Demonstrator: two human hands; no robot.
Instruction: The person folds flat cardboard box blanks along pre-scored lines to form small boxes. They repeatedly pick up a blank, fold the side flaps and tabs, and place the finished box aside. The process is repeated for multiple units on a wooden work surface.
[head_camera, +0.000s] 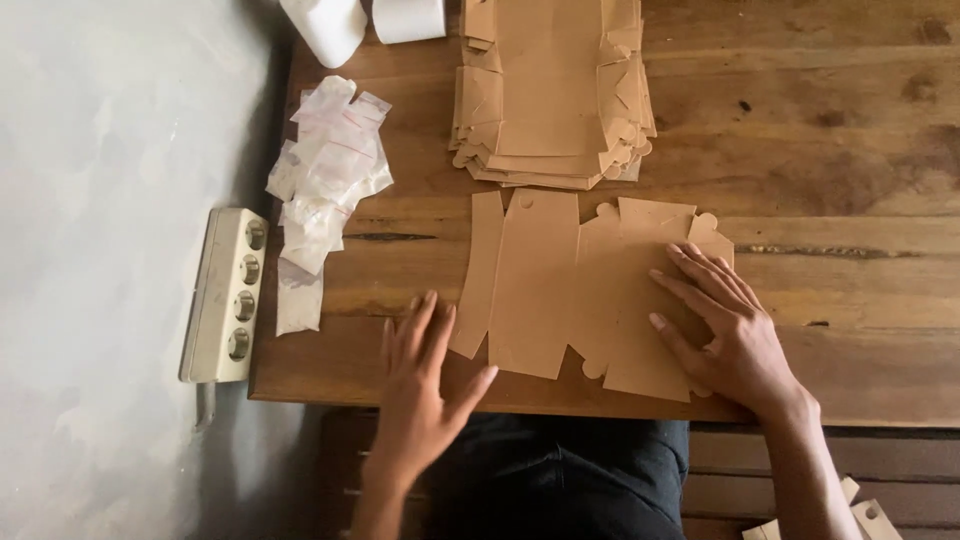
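My right hand (725, 335) lies flat and open, fingers spread, pressing on the right part of a flat brown cardboard box blank (585, 295) that rests on the wooden tabletop (850, 180) just in front of me. My left hand (420, 385) is open too, fingers fanned wide, palm down at the near left corner of the blank, with the fingertips touching or almost touching its narrow left flap; it grips nothing. The blank sits between my 2 hands, unfolded, its tabs and notches pointing away from me and toward me. Beyond my hands, farther up the tabletop, stands a stack of the same blanks (550, 90), well apart from the 1 I am working on. Beyond my left hand lies a heap of small clear zip bags (325, 175), and left of that, off the tabletop edge, a white power strip (225, 295). To do this well, I judge that the right hand should keep the sheet pinned so it cannot slide, while the left gets under the flap edge cleanly and follows the scored crease.
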